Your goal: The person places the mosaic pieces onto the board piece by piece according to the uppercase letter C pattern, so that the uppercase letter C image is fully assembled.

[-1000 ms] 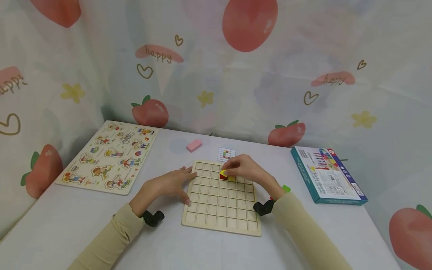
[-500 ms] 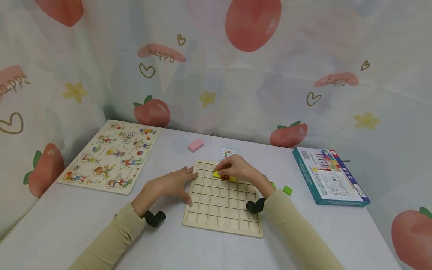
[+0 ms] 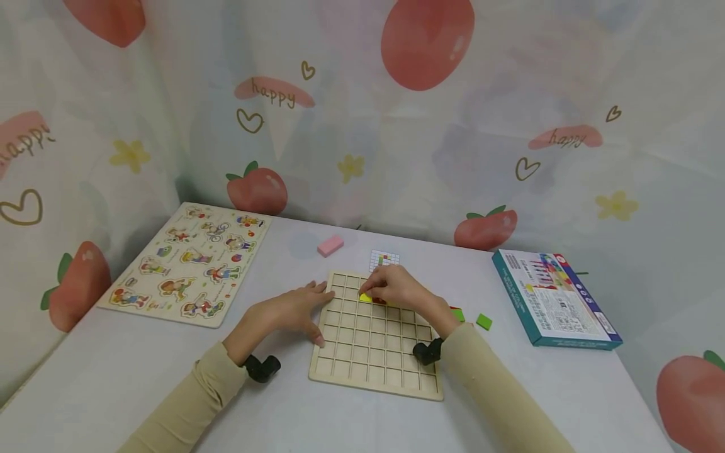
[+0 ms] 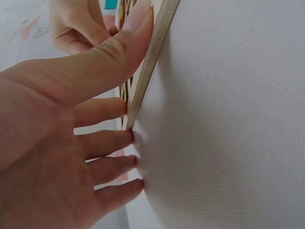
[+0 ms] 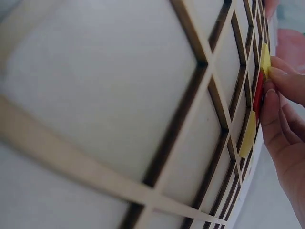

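Two hands: right hand [image 3: 396, 286] fingers pinch a flat yellow tile [image 3: 365, 297]; left hand [image 3: 289, 309] fingers spread against the wooden grid board [image 3: 374, 352].

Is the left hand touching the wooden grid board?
Touching. The left wrist view shows the left hand with its thumb lying on the grid board edge and fingertips against its side.

A white table [image 3: 141, 384] stands against a pale curtain [image 3: 430, 145] printed with peaches and hearts.

Red tile [image 3: 378, 301] mostly under right hand [image 3: 396, 286], seemingly
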Tool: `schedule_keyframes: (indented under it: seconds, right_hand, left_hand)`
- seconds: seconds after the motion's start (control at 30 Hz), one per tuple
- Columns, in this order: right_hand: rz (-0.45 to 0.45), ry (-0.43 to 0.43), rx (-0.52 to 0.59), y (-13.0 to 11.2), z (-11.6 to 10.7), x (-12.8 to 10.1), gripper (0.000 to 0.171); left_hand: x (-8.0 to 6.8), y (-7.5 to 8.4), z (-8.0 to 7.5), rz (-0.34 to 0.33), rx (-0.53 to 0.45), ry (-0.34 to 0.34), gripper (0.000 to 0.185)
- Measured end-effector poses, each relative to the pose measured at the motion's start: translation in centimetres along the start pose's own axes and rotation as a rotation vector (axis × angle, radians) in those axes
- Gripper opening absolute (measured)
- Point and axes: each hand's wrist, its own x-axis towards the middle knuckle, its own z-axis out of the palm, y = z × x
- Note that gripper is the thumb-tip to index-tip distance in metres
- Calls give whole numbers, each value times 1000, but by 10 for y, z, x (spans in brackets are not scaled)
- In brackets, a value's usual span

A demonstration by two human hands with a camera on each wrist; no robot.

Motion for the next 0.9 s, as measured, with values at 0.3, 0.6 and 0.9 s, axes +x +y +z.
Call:
schedule_keyframes:
  seconds: [0.3, 0.6, 0.9]
  right_hand:
    - [1, 7, 13, 3, -2, -6, 16]
    - [52, 50, 83, 6, -11, -24, 19]
    - [121, 116, 223, 17, -22, -57, 24]
  left_hand:
    - [1, 2, 1, 13, -14, -5, 98]
    - [0, 3, 2, 0, -18, -4, 98]
    - [-4, 4, 0, -1, -13, 4, 99]
